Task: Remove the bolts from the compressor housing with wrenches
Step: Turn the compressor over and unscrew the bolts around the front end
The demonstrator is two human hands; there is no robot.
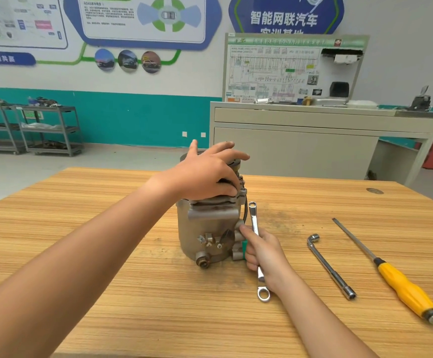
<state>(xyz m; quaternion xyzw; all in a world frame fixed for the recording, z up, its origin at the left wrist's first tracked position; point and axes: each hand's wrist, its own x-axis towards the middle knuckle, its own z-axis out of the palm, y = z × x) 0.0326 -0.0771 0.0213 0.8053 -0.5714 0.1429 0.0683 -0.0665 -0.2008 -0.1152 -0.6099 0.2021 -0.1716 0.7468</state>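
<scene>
A grey metal compressor housing (205, 226) stands upright on the wooden table (107, 254). My left hand (205, 174) rests on its top, the fingers spread over the pulley end and the thumb on the near rim. My right hand (264, 250) grips a double-ended ring wrench (256, 233) by its shaft, right beside the housing's lower right side. The wrench's upper ring (252, 204) stands free in the air next to the housing. Small bolts (214, 244) show on the housing's front face.
An L-shaped socket wrench (329, 266) lies on the table to the right. Further right lies a long screwdriver with a yellow handle (404, 285). Behind the table stand a grey training bench (313, 140) and, at the far left, metal shelf carts (47, 130).
</scene>
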